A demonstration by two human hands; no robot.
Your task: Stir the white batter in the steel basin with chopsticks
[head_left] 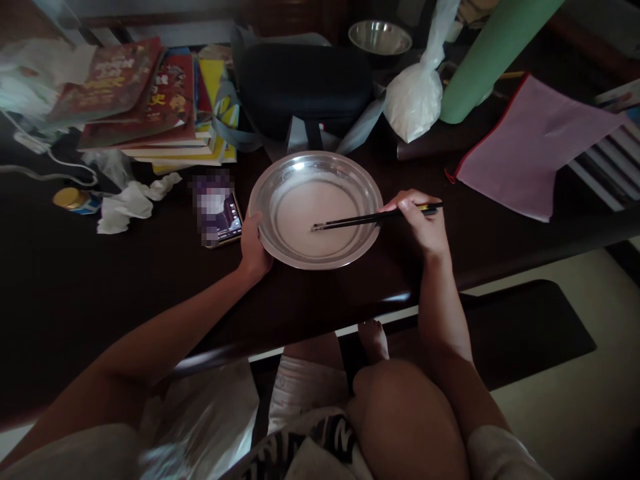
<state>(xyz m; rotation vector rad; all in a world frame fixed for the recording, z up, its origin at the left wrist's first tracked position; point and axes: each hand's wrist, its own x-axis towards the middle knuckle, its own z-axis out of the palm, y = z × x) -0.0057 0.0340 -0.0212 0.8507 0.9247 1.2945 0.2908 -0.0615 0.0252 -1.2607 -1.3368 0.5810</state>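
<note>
A round metal basin [367, 177] stands on the dark table near its front edge, with a pale, milky liquid [315, 207] in the bottom. My left hand [255, 250] grips the basin's left rim, its thumb over the edge and the other fingers hidden beneath. Black chopsticks [357, 220] are held in my right hand [420, 217] at the basin's right side. Their tips reach into the liquid near the middle of the basin. The chopsticks lie nearly level, slanting slightly down to the left.
Left of the basin lies a phone [217, 210], with crumpled tissue [127, 203] and a small yellow-lidded jar [75, 200] beyond. Books [150, 113] are stacked behind. A black case [305, 87], a tied bag of white powder [415, 100], a green cylinder [480, 73] and a pink pouch [535, 147] stand or lie farther back.
</note>
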